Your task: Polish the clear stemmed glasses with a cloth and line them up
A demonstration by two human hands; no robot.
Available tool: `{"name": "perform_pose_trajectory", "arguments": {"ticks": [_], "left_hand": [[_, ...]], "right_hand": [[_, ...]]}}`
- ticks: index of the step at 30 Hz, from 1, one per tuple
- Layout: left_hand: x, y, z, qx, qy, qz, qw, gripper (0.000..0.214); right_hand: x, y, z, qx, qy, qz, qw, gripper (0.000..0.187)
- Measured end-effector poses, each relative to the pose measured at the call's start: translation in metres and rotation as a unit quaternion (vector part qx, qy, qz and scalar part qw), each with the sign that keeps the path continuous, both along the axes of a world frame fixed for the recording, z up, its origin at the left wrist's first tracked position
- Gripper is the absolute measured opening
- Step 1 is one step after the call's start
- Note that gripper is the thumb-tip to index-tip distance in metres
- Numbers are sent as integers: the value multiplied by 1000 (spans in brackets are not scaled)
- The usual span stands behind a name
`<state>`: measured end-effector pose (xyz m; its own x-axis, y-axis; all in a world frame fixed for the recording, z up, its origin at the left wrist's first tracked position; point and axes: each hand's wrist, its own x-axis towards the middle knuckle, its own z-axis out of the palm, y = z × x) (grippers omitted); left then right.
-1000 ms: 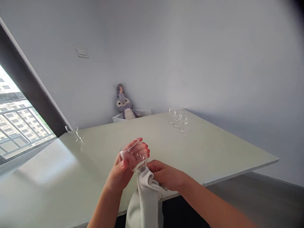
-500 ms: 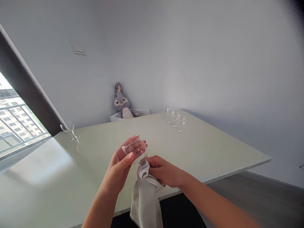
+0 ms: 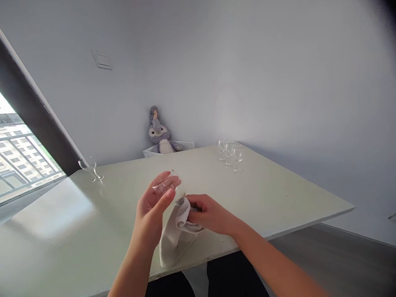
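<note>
While held above the table's (image 3: 278,198) near edge: one clear glass (image 3: 173,189), one grey cloth (image 3: 173,239).
I see my left hand (image 3: 153,206) wrapped round the bowl, steadying it; my right hand (image 3: 210,214), at its 4 o'clock, pinches bunched cloth against the glass.

A glass (image 3: 172,190) is held over the near edge of the table (image 3: 262,198), a cloth (image 3: 173,239) touching it at right. A lone glass (image 3: 89,168) is set far left, three glasses (image 3: 230,153) far right, a plush toy (image 3: 158,132) in a basket (image 3: 185,145) behind the far edge.
</note>
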<state>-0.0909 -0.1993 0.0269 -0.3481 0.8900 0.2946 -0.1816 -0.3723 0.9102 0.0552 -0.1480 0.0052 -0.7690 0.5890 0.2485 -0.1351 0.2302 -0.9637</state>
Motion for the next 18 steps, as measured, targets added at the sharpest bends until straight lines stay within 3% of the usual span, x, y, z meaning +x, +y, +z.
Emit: {"name": "perform_pose_trajectory", "arguments": {"ticks": [3,5,9,12,18], "left_hand": [[-10,-2,-1,27,-20,-52,998,48],[-15,-2,2,23,-59,-85,994,48],[-14,0,12,-4,-186,-70,980,45],[-1,0,16,-24,-269,-49,962,40],[22,-6,6,-113,-388,-62,913,34]], "right_hand": [[10,7,1,-49,26,84,995,12],[16,8,-4,-83,47,96,991,15],[17,-1,-23,-124,130,39,983,19],[10,-13,-31,-116,192,0,975,17],[5,-27,-23,-78,196,-9,977,23]]}}
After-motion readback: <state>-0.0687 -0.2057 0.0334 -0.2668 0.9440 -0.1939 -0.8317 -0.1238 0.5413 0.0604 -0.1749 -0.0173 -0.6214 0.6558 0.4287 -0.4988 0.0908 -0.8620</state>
